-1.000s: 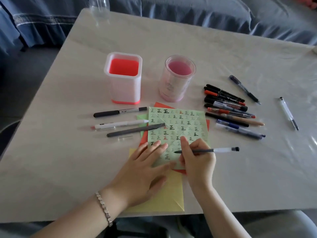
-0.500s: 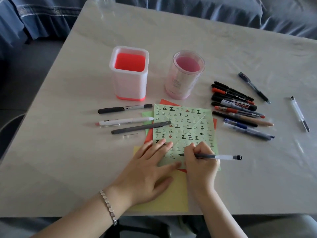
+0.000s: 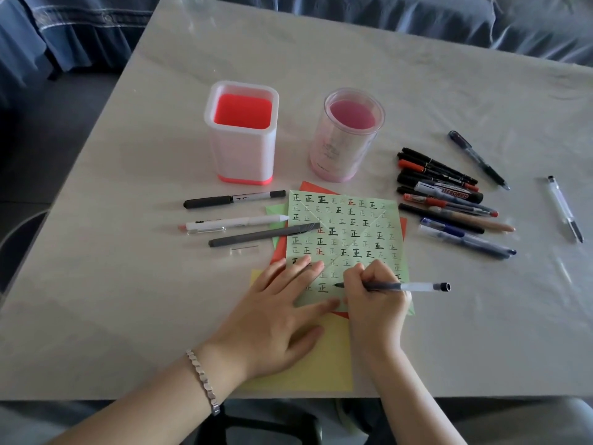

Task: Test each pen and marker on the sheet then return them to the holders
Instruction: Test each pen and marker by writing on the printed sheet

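A light green sheet [image 3: 346,232] covered in small written characters lies on top of red and yellow papers. My right hand [image 3: 373,300] grips a clear-barrelled pen [image 3: 414,286] with its tip on the sheet's lower part. My left hand [image 3: 279,319] lies flat, fingers spread, pressing the sheet's lower left corner. Behind the sheet stand a square white holder with a red inside [image 3: 242,133] and a round pink holder [image 3: 348,134], both with no pens in them. Three pens [image 3: 234,224] lie left of the sheet. A pile of several pens and markers [image 3: 449,197] lies to its right.
Two single pens lie apart at the far right, a dark one [image 3: 478,159] and a clear one [image 3: 565,208]. A small clear cap [image 3: 244,248] lies near the left pens. Blue fabric [image 3: 385,14] runs behind the table. The table's near edge is just below my wrists.
The camera view has drifted, so everything sits a little lower and to the right in the frame. My right hand has lowered the pen tip onto the sheet near its bottom rows.
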Demonstrator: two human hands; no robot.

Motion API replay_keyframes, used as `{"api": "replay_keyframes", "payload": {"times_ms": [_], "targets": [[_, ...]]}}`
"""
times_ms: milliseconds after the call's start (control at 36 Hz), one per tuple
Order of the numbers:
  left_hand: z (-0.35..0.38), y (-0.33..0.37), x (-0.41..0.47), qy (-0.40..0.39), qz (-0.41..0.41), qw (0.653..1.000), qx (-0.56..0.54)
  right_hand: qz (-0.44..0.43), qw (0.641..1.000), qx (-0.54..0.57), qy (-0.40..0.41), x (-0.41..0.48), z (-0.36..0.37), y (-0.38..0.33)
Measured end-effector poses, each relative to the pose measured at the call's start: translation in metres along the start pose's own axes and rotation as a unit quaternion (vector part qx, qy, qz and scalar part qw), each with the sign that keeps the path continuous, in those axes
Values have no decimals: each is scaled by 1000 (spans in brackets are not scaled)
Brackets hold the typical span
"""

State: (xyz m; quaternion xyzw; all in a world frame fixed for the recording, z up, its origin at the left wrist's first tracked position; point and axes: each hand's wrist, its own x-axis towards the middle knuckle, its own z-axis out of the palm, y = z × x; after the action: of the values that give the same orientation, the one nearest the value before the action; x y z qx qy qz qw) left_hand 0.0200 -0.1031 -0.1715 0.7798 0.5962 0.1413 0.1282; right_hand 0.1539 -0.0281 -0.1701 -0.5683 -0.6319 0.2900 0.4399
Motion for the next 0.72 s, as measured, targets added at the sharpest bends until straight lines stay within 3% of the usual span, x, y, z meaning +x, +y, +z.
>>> {"api": "replay_keyframes", "payload": {"times_ms": [722], "targets": [[1, -1, 1, 4, 2, 1000, -7, 30, 999, 28, 4, -1, -2, 1]]}}
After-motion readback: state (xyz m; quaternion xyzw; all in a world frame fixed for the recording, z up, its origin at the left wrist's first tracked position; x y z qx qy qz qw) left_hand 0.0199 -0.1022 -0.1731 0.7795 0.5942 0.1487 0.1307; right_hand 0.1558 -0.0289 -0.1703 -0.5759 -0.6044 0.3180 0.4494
